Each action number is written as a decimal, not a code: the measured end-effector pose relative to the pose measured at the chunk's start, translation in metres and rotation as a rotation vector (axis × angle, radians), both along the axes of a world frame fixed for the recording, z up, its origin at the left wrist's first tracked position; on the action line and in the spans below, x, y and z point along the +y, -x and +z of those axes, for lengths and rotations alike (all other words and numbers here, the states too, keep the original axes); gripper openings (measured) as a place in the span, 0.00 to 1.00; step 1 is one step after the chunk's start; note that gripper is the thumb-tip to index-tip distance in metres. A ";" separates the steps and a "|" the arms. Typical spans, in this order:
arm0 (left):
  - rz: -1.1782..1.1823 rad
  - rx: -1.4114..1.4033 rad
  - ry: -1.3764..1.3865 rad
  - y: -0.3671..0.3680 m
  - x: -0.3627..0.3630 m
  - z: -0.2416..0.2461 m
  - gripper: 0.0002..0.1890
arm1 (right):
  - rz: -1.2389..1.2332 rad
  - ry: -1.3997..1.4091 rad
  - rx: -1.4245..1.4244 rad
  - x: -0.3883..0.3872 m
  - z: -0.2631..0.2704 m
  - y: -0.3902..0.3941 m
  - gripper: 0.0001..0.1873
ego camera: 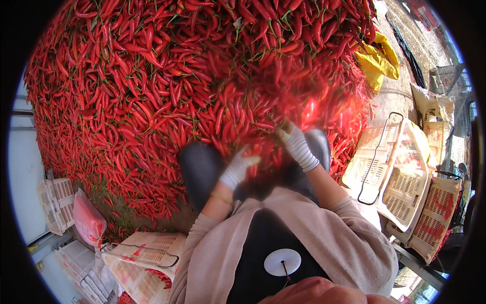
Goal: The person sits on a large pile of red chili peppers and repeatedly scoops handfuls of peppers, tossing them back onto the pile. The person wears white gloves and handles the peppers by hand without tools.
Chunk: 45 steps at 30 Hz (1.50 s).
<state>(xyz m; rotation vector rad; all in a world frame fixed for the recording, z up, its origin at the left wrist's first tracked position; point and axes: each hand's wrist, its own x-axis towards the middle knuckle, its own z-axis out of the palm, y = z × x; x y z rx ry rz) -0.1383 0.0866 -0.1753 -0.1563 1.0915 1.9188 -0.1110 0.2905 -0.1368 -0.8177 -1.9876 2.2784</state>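
A huge heap of fresh red chili peppers (140, 91) with green stems spreads in front of me, reaching up to my knees. My left hand (240, 166), in a white knit glove, is low between my knees, with red peppers right at its fingers. Higher and to the right, my right hand (297, 145), in a similar glove with yellowish fingertips, is over the peppers beside my right knee. Motion blurs both hands and the peppers around them. Whether either hand grips a pepper is unclear.
Cream plastic crates with wire handles stand at right (404, 186), lower left (146, 247) and far left (57, 205). A pink plastic bag (88, 218) sits by the left crates. A yellow sack (377, 60) lies against the heap's right edge, near a white sack (433, 100).
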 end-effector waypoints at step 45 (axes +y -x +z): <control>0.264 -0.041 0.012 0.000 0.012 -0.012 0.29 | 0.490 -0.814 0.021 -0.062 0.015 -0.021 0.10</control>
